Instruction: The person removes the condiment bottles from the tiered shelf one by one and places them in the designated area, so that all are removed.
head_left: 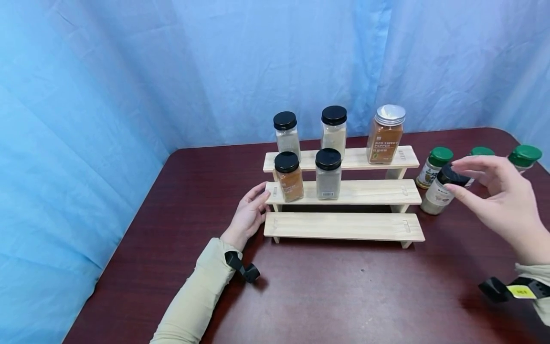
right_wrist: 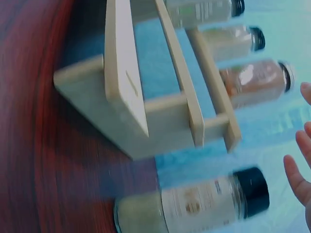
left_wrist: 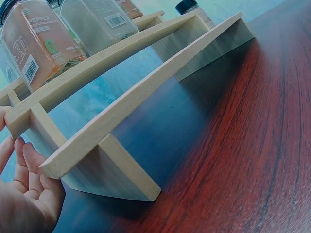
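Observation:
My left hand [head_left: 249, 212] grips the left end of a three-tier wooden rack [head_left: 343, 225]. In the left wrist view its thumb lies at the middle shelf's end, with the other fingers below. My right hand [head_left: 507, 198] is by a glass spice jar [head_left: 437, 197] with a black lid, right of the rack. Its thumb and fingers are spread around the lid in the head view; the right wrist view shows a gap between the fingertips [right_wrist: 294, 172] and the lid [right_wrist: 252, 192]. That jar stands upright on the table, holding pale powder.
On the middle shelf stand an orange-brown pepper jar [head_left: 290, 184] and a grey-powder jar [head_left: 328, 181]. The top shelf bears two black-lidded jars and a silver-lidded red sweet pepper jar [head_left: 384, 143]. Several green-lidded bottles [head_left: 429, 169] stand right of the rack. Blue curtains [head_left: 258, 67] hang behind the table.

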`<state>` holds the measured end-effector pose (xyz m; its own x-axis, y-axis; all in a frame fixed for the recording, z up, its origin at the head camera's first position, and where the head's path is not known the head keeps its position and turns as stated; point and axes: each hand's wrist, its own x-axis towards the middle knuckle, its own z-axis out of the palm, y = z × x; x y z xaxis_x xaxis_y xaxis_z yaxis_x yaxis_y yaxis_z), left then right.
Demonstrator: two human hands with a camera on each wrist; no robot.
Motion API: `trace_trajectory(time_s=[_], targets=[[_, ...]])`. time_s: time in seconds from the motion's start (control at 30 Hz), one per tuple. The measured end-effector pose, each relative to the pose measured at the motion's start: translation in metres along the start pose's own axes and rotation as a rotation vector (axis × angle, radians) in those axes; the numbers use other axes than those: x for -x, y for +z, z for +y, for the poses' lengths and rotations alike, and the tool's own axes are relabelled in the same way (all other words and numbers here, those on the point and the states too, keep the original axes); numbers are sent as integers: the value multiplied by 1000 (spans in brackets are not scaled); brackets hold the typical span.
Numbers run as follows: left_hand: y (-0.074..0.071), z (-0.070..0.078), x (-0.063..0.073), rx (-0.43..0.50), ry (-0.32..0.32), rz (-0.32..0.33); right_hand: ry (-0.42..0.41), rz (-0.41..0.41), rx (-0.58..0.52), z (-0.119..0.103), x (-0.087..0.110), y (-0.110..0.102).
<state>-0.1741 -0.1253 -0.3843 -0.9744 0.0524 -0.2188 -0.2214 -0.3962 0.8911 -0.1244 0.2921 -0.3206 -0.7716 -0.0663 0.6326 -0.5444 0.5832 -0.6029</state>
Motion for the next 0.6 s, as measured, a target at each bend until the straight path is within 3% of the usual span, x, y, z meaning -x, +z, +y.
trace_trajectory(time_s=[0.13, 0.27, 0.47, 0.6], targets=[[0, 0, 0, -3, -1, -1, -82, -7, -103, -6, 3, 12], [0, 0, 0, -7, 0, -2, -114, -38, -212, -10, 2, 25], [-1, -1, -1, -17, 1, -2, -117, -110, -174, -19, -3, 46], [-1, -1, 0, -12, 3, -5, -136, -158, -248, -22, -8, 58]])
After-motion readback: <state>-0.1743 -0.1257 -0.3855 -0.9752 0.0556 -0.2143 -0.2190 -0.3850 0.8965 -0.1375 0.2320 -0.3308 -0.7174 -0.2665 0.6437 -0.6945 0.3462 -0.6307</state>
